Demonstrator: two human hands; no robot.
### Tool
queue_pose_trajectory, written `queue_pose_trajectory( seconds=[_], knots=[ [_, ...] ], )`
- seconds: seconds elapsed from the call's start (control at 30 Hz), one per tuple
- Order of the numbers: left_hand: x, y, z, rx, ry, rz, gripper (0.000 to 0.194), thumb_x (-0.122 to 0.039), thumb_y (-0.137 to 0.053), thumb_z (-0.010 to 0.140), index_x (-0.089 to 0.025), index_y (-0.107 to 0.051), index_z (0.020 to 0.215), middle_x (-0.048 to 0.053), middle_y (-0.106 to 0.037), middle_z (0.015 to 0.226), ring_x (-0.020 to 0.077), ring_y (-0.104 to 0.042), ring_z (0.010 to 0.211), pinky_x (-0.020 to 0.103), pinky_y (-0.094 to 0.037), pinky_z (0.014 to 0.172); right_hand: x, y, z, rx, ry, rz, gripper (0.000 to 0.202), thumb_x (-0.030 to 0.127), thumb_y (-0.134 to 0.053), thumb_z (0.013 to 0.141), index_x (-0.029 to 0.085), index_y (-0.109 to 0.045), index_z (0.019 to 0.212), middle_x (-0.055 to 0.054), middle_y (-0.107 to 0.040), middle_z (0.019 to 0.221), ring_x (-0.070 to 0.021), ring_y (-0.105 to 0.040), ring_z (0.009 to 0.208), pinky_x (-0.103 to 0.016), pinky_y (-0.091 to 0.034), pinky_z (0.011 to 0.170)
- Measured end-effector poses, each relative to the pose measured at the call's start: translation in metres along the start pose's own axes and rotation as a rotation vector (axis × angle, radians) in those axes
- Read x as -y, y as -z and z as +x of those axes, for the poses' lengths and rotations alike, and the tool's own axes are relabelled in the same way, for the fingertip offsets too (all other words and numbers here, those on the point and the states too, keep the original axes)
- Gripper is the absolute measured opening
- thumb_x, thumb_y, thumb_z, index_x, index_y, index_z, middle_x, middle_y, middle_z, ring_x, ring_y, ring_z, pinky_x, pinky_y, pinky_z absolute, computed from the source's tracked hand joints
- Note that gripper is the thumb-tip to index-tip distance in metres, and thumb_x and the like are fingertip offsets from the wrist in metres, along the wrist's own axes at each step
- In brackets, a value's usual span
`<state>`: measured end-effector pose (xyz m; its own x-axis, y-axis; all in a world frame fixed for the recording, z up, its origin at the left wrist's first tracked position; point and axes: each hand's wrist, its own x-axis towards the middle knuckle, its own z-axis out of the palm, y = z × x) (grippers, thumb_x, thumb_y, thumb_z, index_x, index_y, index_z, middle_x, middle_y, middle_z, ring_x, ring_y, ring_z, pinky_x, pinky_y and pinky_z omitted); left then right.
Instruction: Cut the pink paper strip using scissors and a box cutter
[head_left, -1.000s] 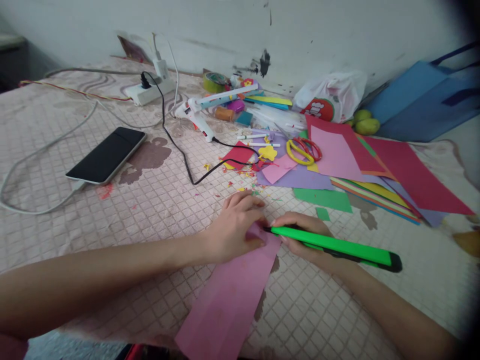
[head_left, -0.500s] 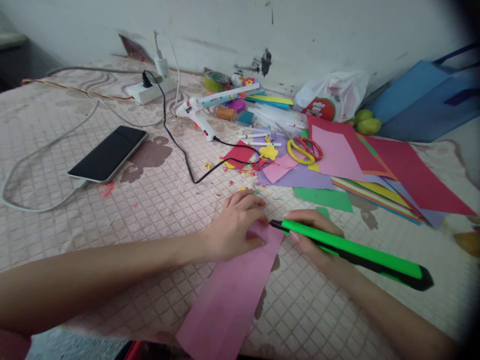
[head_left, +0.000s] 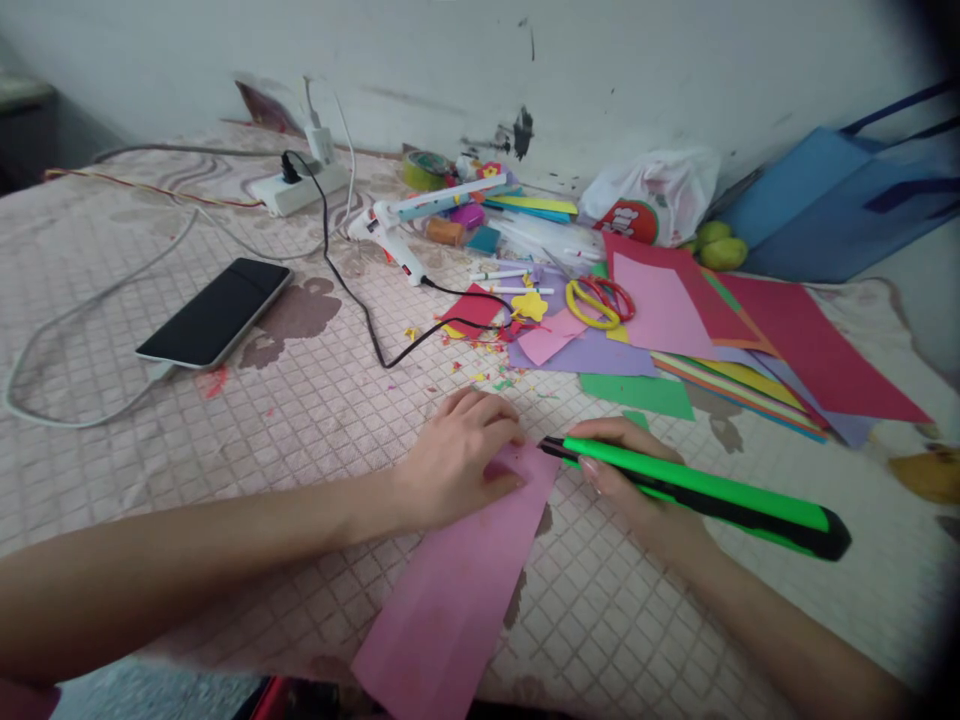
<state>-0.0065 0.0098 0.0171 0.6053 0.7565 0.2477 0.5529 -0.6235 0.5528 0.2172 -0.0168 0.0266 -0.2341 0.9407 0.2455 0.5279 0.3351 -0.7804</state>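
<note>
One patterned tablecloth [head_left: 615,600] spreads before you, bearing at its near side one pink paper strip [head_left: 442,600]: long, narrow, straight-edged, faintly creased, its lower end at the table's edge. To the right of its upper end slants one green-and-black cutter [head_left: 720,490]. Two hands, both yours, are shown. Your left hand [head_left: 465,455] lies palm down on the strip's upper end, fingers bent, thumb and forefinger apart with pink paper visible between them. Your right hand [head_left: 637,512] is clamped around the cutter. The cutter's one black tip [head_left: 553,446] meets the strip's upper right portion in view; whether it touches, you cannot tell.
</note>
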Motion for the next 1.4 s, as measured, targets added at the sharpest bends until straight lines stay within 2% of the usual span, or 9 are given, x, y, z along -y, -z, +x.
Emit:
queue_pose_trajectory(
  seconds=[0.17,0.3,0.47,0.57,0.67,0.97,1.2,1.4],
  knots=[
    [-0.003,0.002,-0.002,0.017,-0.001,0.119,0.024,-0.029,-0.066,0.076,-0.018,-0.062,0.097,0.006,-0.061,0.101,0.0248,-0.054,0.099,0.044,-0.038,0.094,-0.001,0.000,0.001,-0.016,0.026,-0.006,0.017,0.023,-0.058,0.083,0.026,-0.063,0.098,-0.003,-0.066,0.091,-0.0180,-0.062,0.083,-0.031,-0.052,0.072],
    [-0.005,0.000,-0.002,0.003,-0.009,0.170,0.027,-0.030,-0.064,0.078,-0.016,-0.059,0.101,0.008,-0.062,0.103,0.0251,-0.055,0.098,0.044,-0.039,0.091,-0.001,-0.001,0.001,-0.016,0.014,-0.006,0.018,0.022,-0.056,0.084,0.026,-0.063,0.100,-0.003,-0.065,0.092,-0.0179,-0.062,0.083,-0.031,-0.052,0.072],
    [0.002,0.000,0.000,-0.004,-0.041,-0.005,0.038,-0.028,-0.068,0.076,-0.020,-0.057,0.111,0.006,-0.061,0.119,0.0259,-0.051,0.114,0.043,-0.037,0.095,-0.003,-0.001,0.001,0.003,0.011,0.006,0.016,0.024,-0.056,0.085,0.026,-0.063,0.099,-0.002,-0.066,0.093,-0.0175,-0.062,0.086,-0.030,-0.051,0.073],
    [0.007,0.003,0.003,0.047,-0.078,-0.076,0.040,-0.027,-0.069,0.075,-0.021,-0.057,0.112,0.004,-0.064,0.114,0.0241,-0.054,0.111,0.042,-0.036,0.097,-0.004,-0.001,0.000,-0.001,-0.002,0.025,0.018,0.024,-0.057,0.084,0.025,-0.063,0.100,-0.002,-0.066,0.093,-0.0172,-0.062,0.082,-0.029,-0.051,0.069],
    [0.008,0.007,0.004,0.070,-0.091,-0.053,0.039,-0.024,-0.069,0.073,-0.022,-0.058,0.111,0.004,-0.065,0.109,0.0237,-0.056,0.105,0.041,-0.037,0.094,-0.004,-0.001,0.000,-0.004,-0.030,0.044,0.018,0.024,-0.056,0.084,0.024,-0.063,0.101,-0.002,-0.066,0.090,-0.0156,-0.062,0.075,-0.028,-0.051,0.064],
    [-0.002,0.009,-0.002,0.023,0.050,0.189,0.033,-0.037,-0.071,0.072,-0.018,-0.061,0.096,0.008,-0.061,0.099,0.0273,-0.053,0.097,0.042,-0.040,0.081,-0.001,-0.004,0.004,0.058,0.033,0.060,0.016,0.022,-0.056,0.085,0.025,-0.063,0.099,-0.002,-0.067,0.091,-0.0161,-0.064,0.080,-0.026,-0.052,0.066],
    [0.004,0.008,-0.004,0.001,0.056,-0.053,0.024,-0.026,-0.073,0.072,-0.021,-0.064,0.094,0.006,-0.056,0.112,0.0255,-0.047,0.108,0.042,-0.037,0.091,0.000,-0.012,0.011,0.156,0.078,0.085,0.019,0.021,-0.058,0.084,0.026,-0.064,0.101,-0.001,-0.069,0.095,-0.0153,-0.065,0.085,-0.025,-0.053,0.071],
    [0.006,0.006,-0.003,0.009,0.077,-0.059,0.029,-0.030,-0.076,0.067,-0.022,-0.066,0.094,0.005,-0.057,0.109,0.0269,-0.047,0.106,0.043,-0.036,0.089,-0.006,-0.018,0.019,0.208,0.137,0.089,0.019,0.019,-0.057,0.083,0.025,-0.065,0.099,-0.001,-0.071,0.095,-0.0153,-0.066,0.085,-0.026,-0.053,0.072]
  ],
)
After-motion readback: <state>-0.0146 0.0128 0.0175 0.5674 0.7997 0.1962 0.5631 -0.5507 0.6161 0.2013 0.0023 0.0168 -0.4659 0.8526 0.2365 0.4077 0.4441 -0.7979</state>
